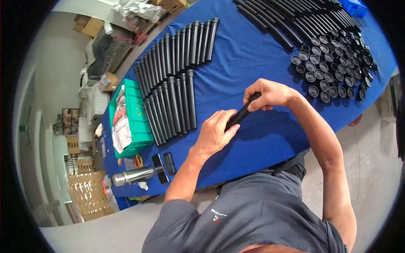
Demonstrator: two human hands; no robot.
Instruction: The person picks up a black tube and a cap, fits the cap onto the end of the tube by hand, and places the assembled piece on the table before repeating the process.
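Observation:
A short black tube (241, 115) is held at a slant between my hands over the blue cloth. My left hand (217, 131) wraps round its lower end, fingers on one side and thumb on the other. At the upper end, my right hand (266, 96) grips the tube's tip with fingers and thumb; part of that tip is hidden by the fingers. To the left of my hands lie two rows of black tubes with wider end caps (172, 90).
Round black caps (331, 67) cluster on the blue-covered table (253, 147) at the right, below long black tubes (274, 23). A green crate (141, 118), a phone (160, 168), a black case (169, 163) and a metal flask (133, 176) sit at the left. A blue bin (354, 7) stands top right.

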